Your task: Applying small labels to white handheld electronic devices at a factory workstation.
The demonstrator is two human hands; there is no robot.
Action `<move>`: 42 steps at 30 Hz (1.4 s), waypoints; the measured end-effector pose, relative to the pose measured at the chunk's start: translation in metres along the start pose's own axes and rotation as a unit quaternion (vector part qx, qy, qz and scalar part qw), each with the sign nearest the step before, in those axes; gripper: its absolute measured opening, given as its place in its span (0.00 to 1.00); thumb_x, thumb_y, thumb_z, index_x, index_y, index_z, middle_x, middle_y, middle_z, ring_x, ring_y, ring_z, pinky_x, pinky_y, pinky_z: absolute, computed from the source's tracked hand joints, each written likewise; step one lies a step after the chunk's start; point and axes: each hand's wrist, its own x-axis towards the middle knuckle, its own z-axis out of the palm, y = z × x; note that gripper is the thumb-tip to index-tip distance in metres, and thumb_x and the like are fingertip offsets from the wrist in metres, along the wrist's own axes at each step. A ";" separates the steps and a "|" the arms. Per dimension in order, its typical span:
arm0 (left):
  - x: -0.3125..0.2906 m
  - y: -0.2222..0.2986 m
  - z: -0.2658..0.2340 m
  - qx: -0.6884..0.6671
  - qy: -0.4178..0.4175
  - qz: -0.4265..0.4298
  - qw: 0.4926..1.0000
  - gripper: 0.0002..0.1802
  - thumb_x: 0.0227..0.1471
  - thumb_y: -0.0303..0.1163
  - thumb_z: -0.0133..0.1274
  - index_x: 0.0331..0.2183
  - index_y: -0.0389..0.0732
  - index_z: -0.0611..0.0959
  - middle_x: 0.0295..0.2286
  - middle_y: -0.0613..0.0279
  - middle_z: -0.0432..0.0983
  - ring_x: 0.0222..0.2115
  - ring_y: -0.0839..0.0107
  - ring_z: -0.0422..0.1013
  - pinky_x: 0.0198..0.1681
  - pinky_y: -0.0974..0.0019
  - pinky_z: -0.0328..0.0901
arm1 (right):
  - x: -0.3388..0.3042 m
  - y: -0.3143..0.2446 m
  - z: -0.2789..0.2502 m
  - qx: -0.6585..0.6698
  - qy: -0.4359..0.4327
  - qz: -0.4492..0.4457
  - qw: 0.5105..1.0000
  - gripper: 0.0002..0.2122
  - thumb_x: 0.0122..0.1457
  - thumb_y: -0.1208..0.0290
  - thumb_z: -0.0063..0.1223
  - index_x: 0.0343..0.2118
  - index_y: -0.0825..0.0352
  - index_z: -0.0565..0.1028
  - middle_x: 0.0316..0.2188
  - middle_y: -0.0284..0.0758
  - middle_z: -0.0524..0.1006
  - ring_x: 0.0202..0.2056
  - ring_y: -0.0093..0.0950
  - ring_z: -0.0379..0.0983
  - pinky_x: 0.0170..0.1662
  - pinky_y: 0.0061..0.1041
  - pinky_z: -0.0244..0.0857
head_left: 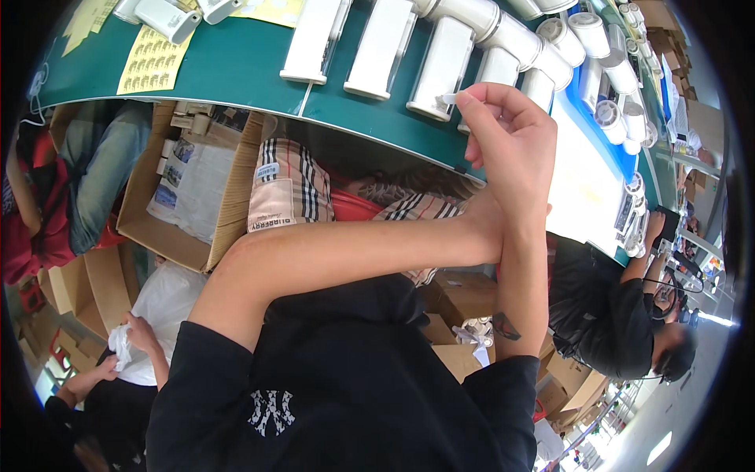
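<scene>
My right hand (515,130) is raised over the near edge of the green table, thumb and forefinger pinched on a small whitish translucent piece (449,98), perhaps a sticker or bit of film. Just behind that piece stands a white rectangular unit (445,63) with a clear side, one of several in a row along the edge. My left forearm crosses my body, and my left hand (481,216) lies against the right wrist. Its fingers are mostly hidden behind that wrist, so their grip does not show.
White cylinders (503,31) are lined up behind the units. A yellow label sheet (155,61) lies on the green table (236,59), left. Blue-edged white sheets (586,173) are at right. Below stands an open cardboard box (224,197). Other people (621,315) sit at both sides.
</scene>
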 end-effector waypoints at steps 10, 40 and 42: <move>0.002 0.002 0.000 0.028 0.013 -0.012 0.999 0.24 0.52 0.46 0.43 0.51 0.54 0.73 0.60 0.41 0.48 0.61 0.41 0.45 0.60 0.38 0.41 | -0.001 0.001 0.002 0.002 0.003 -0.009 1.000 0.08 0.52 0.72 0.56 0.30 0.73 0.77 0.16 0.26 0.72 0.16 0.11 0.63 0.18 0.11 0.57; 0.012 0.036 -0.024 0.370 -0.079 0.042 0.925 0.34 0.43 0.39 0.59 0.54 0.54 0.71 0.58 0.41 0.51 0.60 0.47 0.46 0.62 0.49 0.44 | -0.017 0.072 -0.156 0.032 0.080 -0.014 0.996 0.04 0.53 0.76 0.55 0.31 0.70 0.76 0.21 0.25 0.73 0.20 0.11 0.65 0.21 0.09 0.55; 0.011 0.035 -0.024 0.372 -0.079 0.042 0.924 0.33 0.44 0.39 0.58 0.54 0.56 0.71 0.59 0.40 0.49 0.61 0.47 0.46 0.62 0.49 0.43 | -0.019 0.088 -0.159 0.018 0.034 0.002 0.999 0.05 0.53 0.77 0.55 0.31 0.72 0.75 0.21 0.26 0.73 0.21 0.11 0.65 0.23 0.11 0.59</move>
